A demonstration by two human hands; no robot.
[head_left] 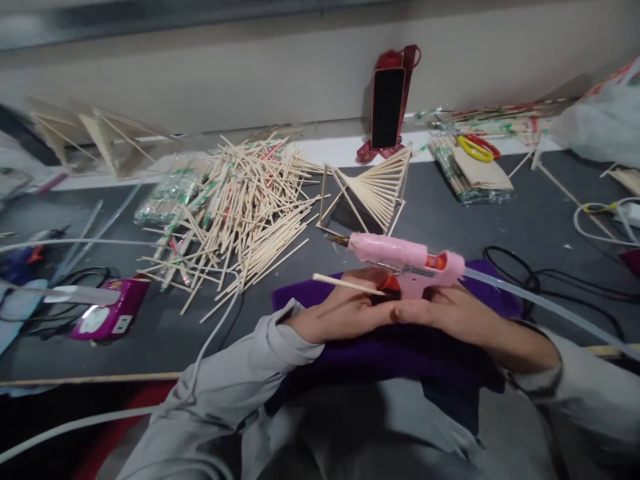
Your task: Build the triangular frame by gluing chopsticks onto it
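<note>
A pink hot glue gun [390, 253] is gripped in my right hand [450, 310], its nozzle pointing left and a clear glue stick [530, 293] trailing from its back. Close beside it, my left hand [350, 307] is closed on a short wooden stick [345, 285], and the two hands touch at the thumbs. Just beyond the nozzle stands a fan-shaped frame of wooden sticks [380, 190] on the dark table. A purple cloth [320, 360] lies under my hands and over the table's front edge.
A large heap of wooden sticks [255, 200] spreads over the left middle. Wrapped stick packs [170, 190] lie beside it. A phone [388, 107] leans upright at the back. Yellow-handled scissors [475, 148] rest on another pack. A magenta power socket [107, 313] and cables [545, 280] lie at the sides.
</note>
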